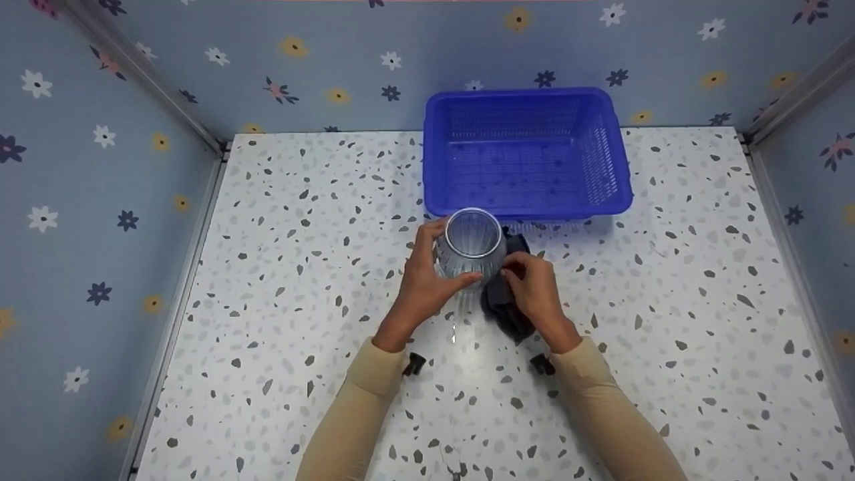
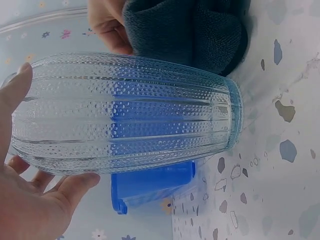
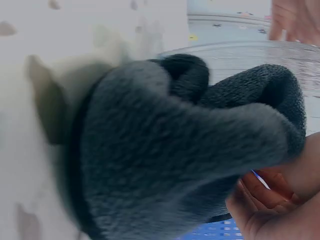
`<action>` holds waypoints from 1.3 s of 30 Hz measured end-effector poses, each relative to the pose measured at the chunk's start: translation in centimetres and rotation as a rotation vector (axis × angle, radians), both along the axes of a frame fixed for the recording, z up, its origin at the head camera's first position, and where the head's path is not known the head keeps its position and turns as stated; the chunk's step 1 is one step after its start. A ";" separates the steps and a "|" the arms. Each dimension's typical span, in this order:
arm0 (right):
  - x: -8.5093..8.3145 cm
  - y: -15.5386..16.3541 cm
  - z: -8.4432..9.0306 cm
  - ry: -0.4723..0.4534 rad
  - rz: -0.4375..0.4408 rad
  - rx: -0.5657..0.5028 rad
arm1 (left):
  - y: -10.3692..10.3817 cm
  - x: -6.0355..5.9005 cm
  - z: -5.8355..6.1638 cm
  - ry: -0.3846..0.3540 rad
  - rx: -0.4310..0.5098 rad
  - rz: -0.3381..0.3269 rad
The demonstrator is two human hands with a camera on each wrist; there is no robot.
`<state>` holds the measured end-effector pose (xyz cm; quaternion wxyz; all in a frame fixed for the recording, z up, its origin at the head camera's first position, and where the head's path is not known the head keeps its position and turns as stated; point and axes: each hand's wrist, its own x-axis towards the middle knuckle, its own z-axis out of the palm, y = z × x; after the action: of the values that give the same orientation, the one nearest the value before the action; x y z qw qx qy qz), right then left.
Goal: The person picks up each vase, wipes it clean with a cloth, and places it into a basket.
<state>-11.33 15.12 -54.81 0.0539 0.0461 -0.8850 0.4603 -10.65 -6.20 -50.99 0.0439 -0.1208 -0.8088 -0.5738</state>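
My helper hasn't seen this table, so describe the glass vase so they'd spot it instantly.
Find the blue basket at the back of the speckled table. Just in front is the glass vase, mouth up, with the dark cloth on its right. Unlike basket or cloth, it is ribbed, bumpy, clear glass.

The head view is bright and fairly even, a little soft in detail; a pale sheen lies on the table (image 1: pixel 474 374), and the vase's (image 1: pixel 473 247) rim shines white. A faint, soft-edged shadow falls below the basket (image 1: pixel 528 212). The left wrist view is crisper. In the right wrist view, the cloth (image 3: pixel 165 150) smears and the table looks blurred, washed out.
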 end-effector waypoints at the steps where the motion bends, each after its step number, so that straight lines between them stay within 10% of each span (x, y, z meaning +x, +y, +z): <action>1: 0.0 0.0 -0.1 -0.006 -0.001 0.009 | 0.0 0.0 0.0 0.005 0.003 -0.002; 19: 0.8 -0.1 4.5 0.121 -0.026 -0.114 | -0.2 0.0 -0.1 -0.002 0.008 -0.024; 31: 1.0 -0.6 8.0 0.300 0.021 -0.014 | -0.1 -0.1 -0.3 0.018 0.027 -0.038; 39: 1.0 -0.3 8.4 0.264 0.048 -0.005 | -0.2 -0.1 -0.3 0.013 0.021 -0.031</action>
<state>-10.36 14.80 -46.37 0.1592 0.1272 -0.8676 0.4536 -10.76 -6.40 -51.26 0.0416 -0.1367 -0.8005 -0.5820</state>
